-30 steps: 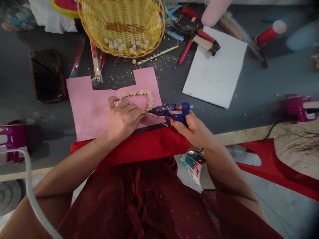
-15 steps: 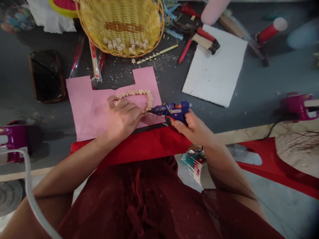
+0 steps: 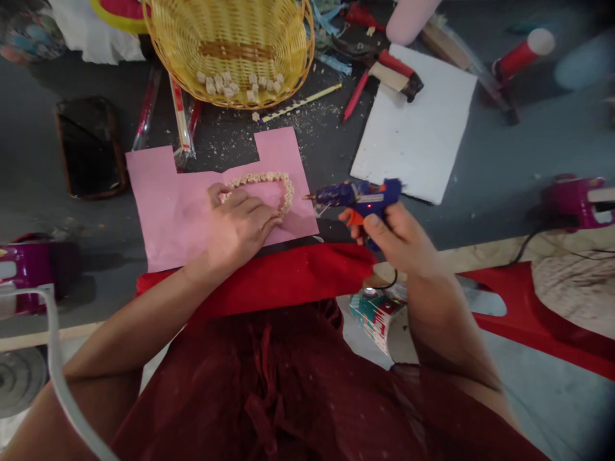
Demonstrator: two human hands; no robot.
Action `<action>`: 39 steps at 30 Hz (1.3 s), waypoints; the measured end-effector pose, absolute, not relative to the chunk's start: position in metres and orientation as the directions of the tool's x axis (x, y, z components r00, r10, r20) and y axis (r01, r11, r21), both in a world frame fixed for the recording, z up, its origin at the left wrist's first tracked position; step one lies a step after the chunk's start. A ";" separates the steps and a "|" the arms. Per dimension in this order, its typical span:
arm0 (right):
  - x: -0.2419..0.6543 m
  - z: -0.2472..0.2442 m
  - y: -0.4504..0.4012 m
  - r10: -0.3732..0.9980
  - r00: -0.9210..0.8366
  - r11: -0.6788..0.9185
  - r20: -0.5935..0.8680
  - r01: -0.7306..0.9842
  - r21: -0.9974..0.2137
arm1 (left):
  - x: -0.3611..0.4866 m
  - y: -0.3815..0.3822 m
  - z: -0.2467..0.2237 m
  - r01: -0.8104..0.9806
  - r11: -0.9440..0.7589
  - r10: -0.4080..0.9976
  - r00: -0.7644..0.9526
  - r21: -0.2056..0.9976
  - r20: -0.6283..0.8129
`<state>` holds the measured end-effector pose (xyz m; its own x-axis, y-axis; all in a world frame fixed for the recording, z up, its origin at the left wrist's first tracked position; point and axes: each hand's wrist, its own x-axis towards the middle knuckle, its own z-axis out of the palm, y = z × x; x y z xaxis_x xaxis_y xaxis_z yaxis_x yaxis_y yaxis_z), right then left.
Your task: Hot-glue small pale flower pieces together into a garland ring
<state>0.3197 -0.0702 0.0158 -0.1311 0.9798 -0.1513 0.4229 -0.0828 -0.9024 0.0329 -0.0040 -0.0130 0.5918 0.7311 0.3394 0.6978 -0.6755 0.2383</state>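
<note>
My right hand point(image 3: 401, 237) is wrapped around a blue hot glue gun point(image 3: 368, 198) with an orange trigger and a lit red light. Its nozzle points left, just off the right side of a curved string of small cream beads or pieces point(image 3: 262, 178). My left hand point(image 3: 240, 224) lies over the lower left of that string, its fingers closed on it. The thumb and fingertips pinch near the string's lower right end; part of the string is hidden beneath the hand. Under both lies a cut sheet of pink paper point(image 3: 166, 221).
A yellow wicker basket point(image 3: 230, 29) holding several pale cubes stands at the back. A phone point(image 3: 91, 147) lies left, a white board point(image 3: 418, 128) with red-handled pliers point(image 3: 396, 70) right. A patterned pencil-like stick point(image 3: 302, 104) lies before the basket. Purple devices sit at both sides.
My right hand has drawn the glue gun away from the string, to the right and slightly up. My left hand has stayed in place on the string.
</note>
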 end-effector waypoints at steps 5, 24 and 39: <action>0.347 0.017 -0.053 0.974 0.218 -0.196 -0.056 0.698 -0.689 | 0.034 -0.004 -0.013 0.701 -0.675 0.730 0.590 0.230 0.344; 0.277 0.026 -0.017 0.923 -0.360 0.382 0.138 0.809 -0.446 | 0.031 -0.005 -0.012 0.720 -0.661 0.744 0.591 0.213 0.313; 0.252 -0.012 -0.001 0.838 -0.534 0.513 0.114 0.696 -0.503 | 0.032 -0.005 -0.007 0.721 -0.666 0.739 0.605 0.189 0.295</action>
